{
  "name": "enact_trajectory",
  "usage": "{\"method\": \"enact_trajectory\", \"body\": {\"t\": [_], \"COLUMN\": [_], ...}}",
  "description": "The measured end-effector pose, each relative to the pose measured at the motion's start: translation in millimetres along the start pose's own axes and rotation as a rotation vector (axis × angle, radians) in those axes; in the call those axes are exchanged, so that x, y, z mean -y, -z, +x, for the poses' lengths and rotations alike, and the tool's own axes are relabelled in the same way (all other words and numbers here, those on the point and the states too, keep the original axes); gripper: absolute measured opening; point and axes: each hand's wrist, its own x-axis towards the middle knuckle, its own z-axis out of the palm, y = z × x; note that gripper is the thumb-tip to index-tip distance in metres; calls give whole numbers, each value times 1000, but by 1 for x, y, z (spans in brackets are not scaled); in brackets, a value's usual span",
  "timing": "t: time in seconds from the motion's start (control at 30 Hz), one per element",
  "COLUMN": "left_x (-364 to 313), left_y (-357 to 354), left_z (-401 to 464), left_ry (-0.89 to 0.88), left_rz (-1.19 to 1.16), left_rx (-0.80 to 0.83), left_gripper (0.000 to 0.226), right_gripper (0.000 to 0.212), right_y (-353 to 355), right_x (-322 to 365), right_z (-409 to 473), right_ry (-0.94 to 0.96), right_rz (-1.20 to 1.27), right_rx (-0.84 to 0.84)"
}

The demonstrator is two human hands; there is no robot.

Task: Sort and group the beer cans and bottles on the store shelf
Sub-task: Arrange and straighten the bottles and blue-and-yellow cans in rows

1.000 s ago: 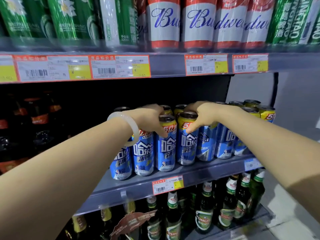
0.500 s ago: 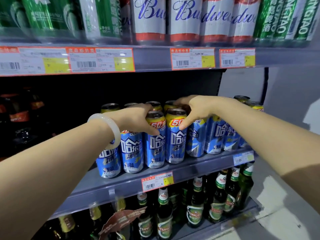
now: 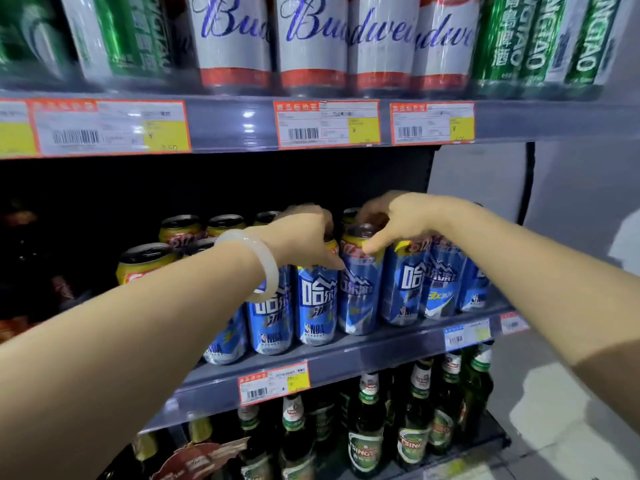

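Two bare hands are seen reaching into a row of blue Harbin beer cans (image 3: 317, 299) on the middle shelf (image 3: 346, 362) of a store display. The left hand (image 3: 304, 237), its wrist ringed by a pale jade-like bangle (image 3: 263, 261), is curled over the top of one front-row can, the thumb laid down against the can's side. The right hand (image 3: 398, 223) is closed from above on the rim of the neighbouring can (image 3: 360, 289), which is pinched between thumb and fingers and stands slightly tilted among the others. The two gripped cans are touching, at the front edge of the shelf. More cans with yellow collars (image 3: 180, 230) are ranged behind and to the left.

On the upper shelf, Budweiser cans (image 3: 311, 43) are flanked by green Tsingtao cans (image 3: 540, 43) to the right and blurred green cans (image 3: 114, 36) to the left. Orange-bordered price tags (image 3: 327, 124) are fixed along the shelf edges. Below, green Tsingtao bottles (image 3: 367, 434) are lined up on the lower shelf. Dark bottles (image 3: 20, 265) can be made out only dimly at far left.
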Motion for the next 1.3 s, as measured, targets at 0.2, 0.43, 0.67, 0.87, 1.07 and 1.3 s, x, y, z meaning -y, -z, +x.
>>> {"method": "enact_trajectory", "body": {"t": [0.2,0.43,0.67,0.87,1.07,1.3], "left_x": [-3,-11,-17,-26,-63,-97], "left_y": [2,3,6,2,-7,-20], "left_z": [-5,-7,-3,6,32,61], "left_ry": [42,76,83,6,-116,-55], "left_rz": [-52,-4,14,-86,-87,-29], "left_rx": [16,32,38,-18,-84,-3], "left_gripper": [62,62,64,45,59,50], "right_gripper": [107,69,75,92,92,93], "right_y": [3,7,11,20,27,17], "right_x": [-1,10,7,-15,-70,-107], "right_z": [-2,0,3,-5,-26,-26], "right_ry": [85,123,234,193,-36,-115], "right_rz": [-2,-101,-123,-33,-46,30], "right_rx": [69,79,104,52,27,-56]}}
